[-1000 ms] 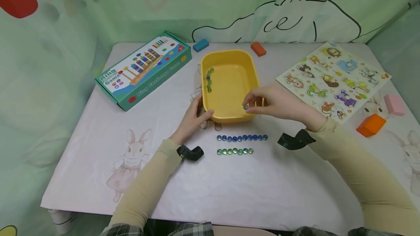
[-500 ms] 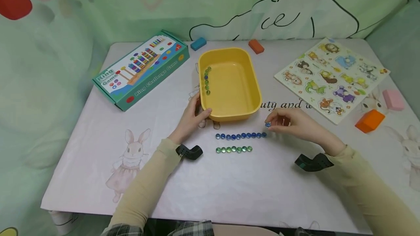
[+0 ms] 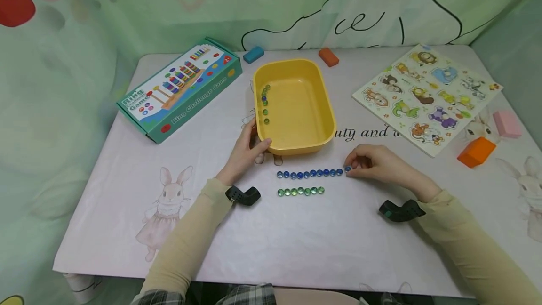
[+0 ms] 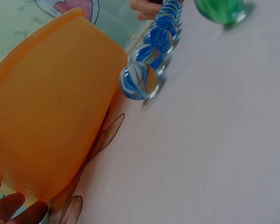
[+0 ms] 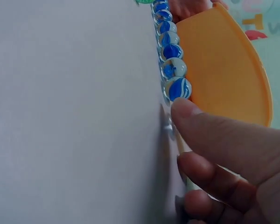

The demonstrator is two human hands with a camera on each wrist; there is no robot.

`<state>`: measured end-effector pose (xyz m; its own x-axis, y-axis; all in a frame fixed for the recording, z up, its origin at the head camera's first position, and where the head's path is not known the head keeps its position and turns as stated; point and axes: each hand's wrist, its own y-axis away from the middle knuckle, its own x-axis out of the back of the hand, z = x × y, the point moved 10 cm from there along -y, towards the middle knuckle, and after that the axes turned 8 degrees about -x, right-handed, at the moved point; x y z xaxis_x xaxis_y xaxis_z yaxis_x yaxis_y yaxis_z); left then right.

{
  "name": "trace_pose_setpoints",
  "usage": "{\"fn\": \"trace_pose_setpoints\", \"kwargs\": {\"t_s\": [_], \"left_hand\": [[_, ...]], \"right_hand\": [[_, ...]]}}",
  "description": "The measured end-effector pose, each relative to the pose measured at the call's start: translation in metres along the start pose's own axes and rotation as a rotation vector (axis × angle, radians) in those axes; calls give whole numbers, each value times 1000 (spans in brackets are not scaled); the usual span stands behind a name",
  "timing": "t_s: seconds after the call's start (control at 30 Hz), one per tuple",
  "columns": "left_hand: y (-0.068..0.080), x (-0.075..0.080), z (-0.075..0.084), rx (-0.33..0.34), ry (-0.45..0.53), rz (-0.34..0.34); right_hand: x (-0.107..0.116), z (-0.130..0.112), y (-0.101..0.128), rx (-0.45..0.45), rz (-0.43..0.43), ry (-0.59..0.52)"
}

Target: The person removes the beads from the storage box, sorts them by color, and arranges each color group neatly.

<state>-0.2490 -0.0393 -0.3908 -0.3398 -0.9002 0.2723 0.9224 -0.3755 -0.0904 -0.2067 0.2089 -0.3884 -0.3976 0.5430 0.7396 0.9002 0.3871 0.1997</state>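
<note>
My left hand [image 3: 242, 152] holds the yellow plastic tray [image 3: 298, 147] at its near left corner, thumb at the rim and fingers along the outer wall [image 4: 56, 107]. Inside, green marbles and a blue one [image 3: 264, 99] line the tray's left side. My right hand [image 3: 378, 166] pinches a blue marble [image 3: 347, 168] on the table, at the right end of a row of blue marbles [image 3: 313, 173]. In the right wrist view the thumb [image 5: 189, 112] hides most of that marble. A shorter row of green marbles [image 3: 300, 191] lies nearer to me.
A green Ring Challenge Game box [image 3: 182, 88] lies at the back left, an animal picture board [image 3: 427, 95] at the right. Small blocks stand about: blue [image 3: 253, 54], red-orange [image 3: 328, 57], orange [image 3: 476, 152] and pink [image 3: 506, 124]. A patterned cloth covers the table [image 3: 254, 244].
My right hand has carried the blue marble out of the tray, right and toward me, then down to the end of the blue row. The left hand stays on the tray; marbles inside shifted slightly.
</note>
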Motion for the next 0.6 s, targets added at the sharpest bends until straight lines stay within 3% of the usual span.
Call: {"fn": "trace_pose_setpoints", "kwargs": {"t_s": [0.2,0.43,0.6], "left_hand": [[-6,-1,-24,1,6,8],[-5,0,-24,-25,0,22],[-5,0,-23,-28,-3,24]], "right_hand": [[-2,-4,0,33,-3,34],[-4,-2,0,12,-10,40],[-4,-5,-1,7,-60,38]]}}
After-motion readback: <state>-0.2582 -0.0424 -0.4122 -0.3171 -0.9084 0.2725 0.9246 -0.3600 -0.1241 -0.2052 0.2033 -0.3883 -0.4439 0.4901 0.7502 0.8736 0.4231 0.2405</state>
